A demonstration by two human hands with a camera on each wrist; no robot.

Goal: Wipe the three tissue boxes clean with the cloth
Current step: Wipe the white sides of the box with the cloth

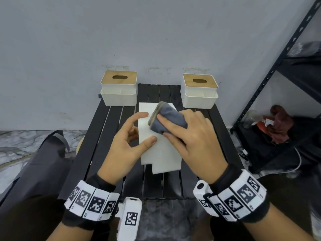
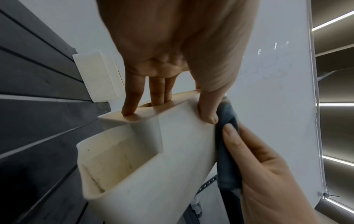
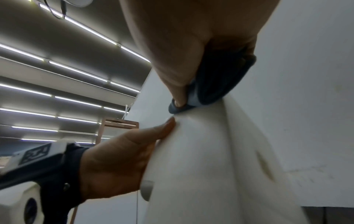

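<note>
— Where's the box point(image 1: 160, 148) you're on?

— Middle of the slatted table point(image 1: 107, 129), tipped up so its white underside faces me, long axis running from near me towards the wall. My left hand point(image 1: 127, 145) grips its left edge: thumb laid on the white face, fingers point(image 2: 132, 97) hooked over the wooden lid on the far side, a couple seemingly into the slot.

— And the cloth point(image 1: 165, 119)?

— Bunched grey, in my right hand point(image 1: 191, 140), thumb and fingers curled round it, pressed against the box's far upper end. So the unwiped stretch lies below the cloth, towards me. I'd judge the next stroke should run down that long axis, and the right hand is the one placed for it.

— How does the box look?

— White plastic, stepped at the near end, with an open side tray that shows dark specks and yellowing in the left wrist view. The other two boxes point(image 1: 119, 89) point(image 1: 199, 91) stand upright at the table's back corners, wooden lids up, well apart.
</note>
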